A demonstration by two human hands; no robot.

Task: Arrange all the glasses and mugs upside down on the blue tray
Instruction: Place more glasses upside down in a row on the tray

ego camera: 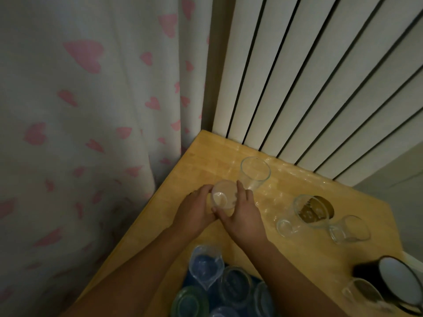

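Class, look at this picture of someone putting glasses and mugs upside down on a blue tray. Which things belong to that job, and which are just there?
Part of the job:
small glass held by left hand and right hand
tall glass
dark mug
blue tray

Just there:
heart curtain
wooden table

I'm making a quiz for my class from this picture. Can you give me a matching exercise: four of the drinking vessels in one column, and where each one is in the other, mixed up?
Things:
1. small clear glass
2. tall clear glass
3. dark mug
4. green-tinted glass

Places:
A. on the blue tray, bottom of the picture
B. held between the left hand and right hand
C. at the table's right edge, white inside showing
D. standing upright, mouth up, near the ribbed wall panel

Pairs: 1-B, 2-D, 3-C, 4-A
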